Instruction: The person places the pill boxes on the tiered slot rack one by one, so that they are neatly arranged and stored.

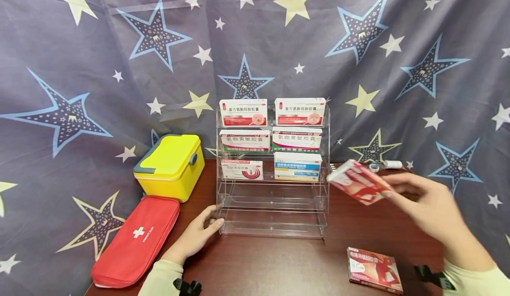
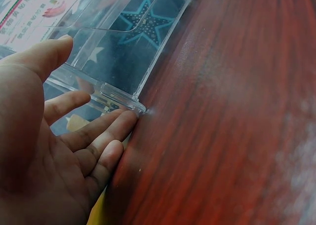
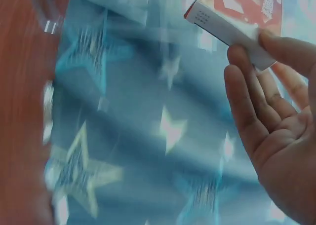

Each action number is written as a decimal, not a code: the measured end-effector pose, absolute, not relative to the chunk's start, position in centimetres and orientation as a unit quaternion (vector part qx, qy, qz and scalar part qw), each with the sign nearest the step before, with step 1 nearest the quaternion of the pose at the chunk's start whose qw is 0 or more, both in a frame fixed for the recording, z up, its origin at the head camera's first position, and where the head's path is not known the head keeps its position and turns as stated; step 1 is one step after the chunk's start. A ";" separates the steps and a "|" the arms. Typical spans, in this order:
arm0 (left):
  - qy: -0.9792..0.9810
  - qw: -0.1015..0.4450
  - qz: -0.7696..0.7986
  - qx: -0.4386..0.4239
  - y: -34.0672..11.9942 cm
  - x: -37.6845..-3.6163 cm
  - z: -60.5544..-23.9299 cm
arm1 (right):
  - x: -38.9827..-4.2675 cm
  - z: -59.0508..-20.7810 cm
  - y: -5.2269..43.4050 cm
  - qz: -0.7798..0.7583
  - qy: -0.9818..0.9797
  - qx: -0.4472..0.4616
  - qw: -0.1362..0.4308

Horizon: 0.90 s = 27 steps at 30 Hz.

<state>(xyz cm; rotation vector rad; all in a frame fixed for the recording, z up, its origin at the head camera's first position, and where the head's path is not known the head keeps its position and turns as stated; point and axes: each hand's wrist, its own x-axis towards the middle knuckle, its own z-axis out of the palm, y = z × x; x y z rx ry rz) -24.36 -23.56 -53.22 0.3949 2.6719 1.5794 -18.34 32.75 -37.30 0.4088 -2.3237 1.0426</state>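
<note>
The left hand (image 1: 198,235) lies low and forward, palm turned inward, its pale cream sleeve (image 1: 161,279) ending at the wrist where a black strap sits; the fingers (image 2: 106,131) are nearly straight and loosely spread, their tips touching the corner ahead of them, the thumb (image 2: 42,57) raised apart above; nothing is gripped. The right hand (image 1: 432,207) is lifted higher on the other side, forearm angled up from its own pale cream sleeve (image 1: 476,280); thumb and fingertips (image 3: 247,62) pinch what it carries, the remaining fingers seemingly relaxed and half extended, though motion blur softens that wrist view.
</note>
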 end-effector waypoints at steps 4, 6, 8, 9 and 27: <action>0.855 0.004 0.504 0.126 -23.6 -24.3 -53.3 | -20.9 -36.4 27.4 0.360 -0.863 0.248 0.254; 0.855 0.004 0.503 0.126 -23.6 -24.4 -53.4 | -21.9 -36.3 24.9 0.339 -0.864 0.283 0.241; 0.856 0.005 0.502 0.127 -23.6 -24.4 -53.3 | -22.7 -36.4 22.5 0.318 -0.865 0.307 0.239; 0.856 0.006 0.501 0.127 -23.6 -24.4 -53.3 | -23.0 -36.4 21.4 0.308 -0.866 0.314 0.239; 0.863 0.011 0.492 0.118 -23.5 -24.4 -52.9 | -27.1 -40.0 9.4 0.206 -0.893 0.329 0.226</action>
